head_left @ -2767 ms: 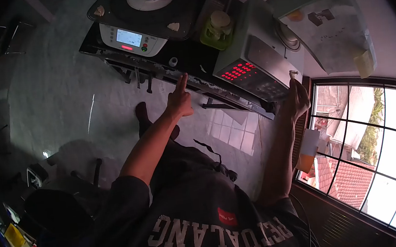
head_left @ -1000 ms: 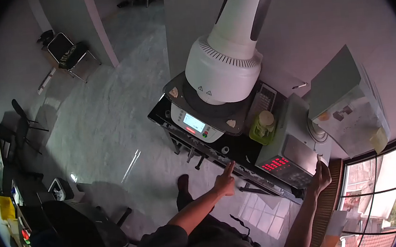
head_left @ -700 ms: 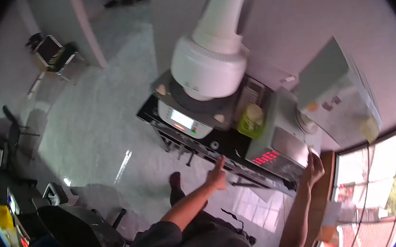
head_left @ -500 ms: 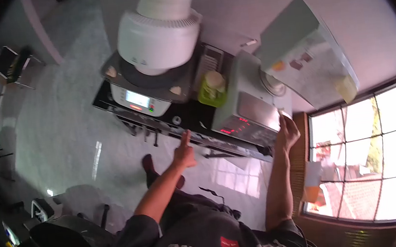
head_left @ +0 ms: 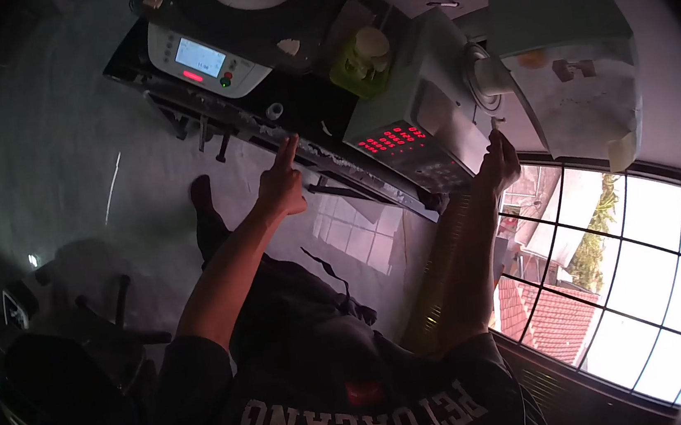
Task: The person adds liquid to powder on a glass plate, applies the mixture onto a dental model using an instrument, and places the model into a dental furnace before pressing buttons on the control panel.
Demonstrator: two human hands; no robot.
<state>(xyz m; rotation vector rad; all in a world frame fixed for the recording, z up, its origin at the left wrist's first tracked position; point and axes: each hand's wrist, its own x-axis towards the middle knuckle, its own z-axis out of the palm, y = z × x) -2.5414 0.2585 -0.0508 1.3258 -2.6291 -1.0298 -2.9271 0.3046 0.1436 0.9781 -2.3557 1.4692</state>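
Observation:
My left hand (head_left: 281, 182) is just off the front edge of the black bench, two fingers stretched out together and the others curled; I see nothing in it. Closest to those fingertips on the bench is a small pale round item (head_left: 274, 111). Pinched between the fingertips of my right hand (head_left: 500, 164) is a small pale piece (head_left: 498, 123), too small to name. It is near the round fitting (head_left: 486, 85) on the side of a grey instrument (head_left: 429, 112) with red lit digits (head_left: 393, 139).
Left on the bench stands a white device with a lit screen (head_left: 200, 56). A green container (head_left: 358, 65) holds a lidded jar (head_left: 371, 46). Beyond my right hand are a large grey housing (head_left: 566, 64) and a barred window (head_left: 604, 268). A dark chair (head_left: 67, 374) is at lower left.
The view has moved closer to the bench and darkened, so the red digits read more sharply. Both hands appear higher in the picture; their finger poses look much the same.

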